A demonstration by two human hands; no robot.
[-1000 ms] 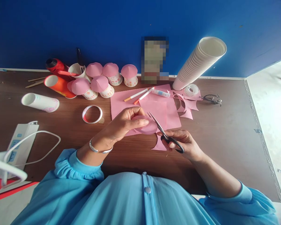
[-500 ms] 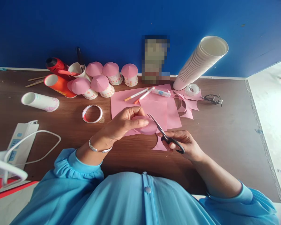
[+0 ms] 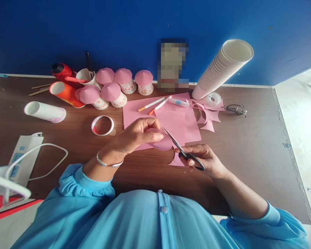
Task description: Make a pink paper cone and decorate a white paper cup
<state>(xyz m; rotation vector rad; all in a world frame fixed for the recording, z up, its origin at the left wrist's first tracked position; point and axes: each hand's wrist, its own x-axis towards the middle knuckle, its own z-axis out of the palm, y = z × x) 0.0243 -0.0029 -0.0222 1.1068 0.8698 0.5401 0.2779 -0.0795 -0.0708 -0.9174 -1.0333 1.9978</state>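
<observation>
My left hand (image 3: 134, 135) pinches a rounded piece of pink paper (image 3: 163, 143) above the brown table (image 3: 248, 152). My right hand (image 3: 204, 159) grips black-handled scissors (image 3: 182, 150), whose blades point up-left and lie against the right edge of that piece. Under the hands lie flat pink paper sheets (image 3: 134, 109), and a pink offcut (image 3: 176, 160) rests just below the scissors.
Several paper cups with pink caps (image 3: 111, 90) stand at the back by an orange cup (image 3: 63, 94) and a lying white tube (image 3: 45, 112). A tape ring (image 3: 102, 125), pens (image 3: 154, 103), a glue tube (image 3: 178, 102), pink scraps (image 3: 208, 116), a tape roll (image 3: 213, 99), a leaning cup stack (image 3: 223, 67) and a power strip (image 3: 23, 155) surround them.
The scissors have edged slightly left, further into the pink piece. Both hands otherwise stay in place.
</observation>
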